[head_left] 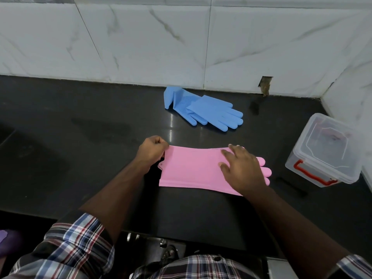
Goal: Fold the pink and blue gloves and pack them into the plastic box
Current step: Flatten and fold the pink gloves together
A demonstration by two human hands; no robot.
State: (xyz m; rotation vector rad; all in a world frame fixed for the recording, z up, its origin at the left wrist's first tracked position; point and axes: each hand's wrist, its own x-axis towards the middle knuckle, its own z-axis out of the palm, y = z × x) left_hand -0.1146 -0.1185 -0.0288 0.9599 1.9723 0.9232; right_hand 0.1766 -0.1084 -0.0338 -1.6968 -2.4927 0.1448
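The pink gloves (191,168) lie flat on the black counter (80,127), cuff to the left and fingertips to the right. My left hand (152,152) pinches the far corner of the cuff. Resting flat on the palm end is my right hand (241,170), fingers spread, with pink fingertips showing past it. The blue gloves (203,109) lie overlapped farther back near the wall, untouched. The clear plastic box (324,150) with a lid on and a red handle stands at the right.
A marble-tiled wall (141,41) runs along the back of the counter and turns forward at the right behind the box. The counter's front edge is just under my forearms.
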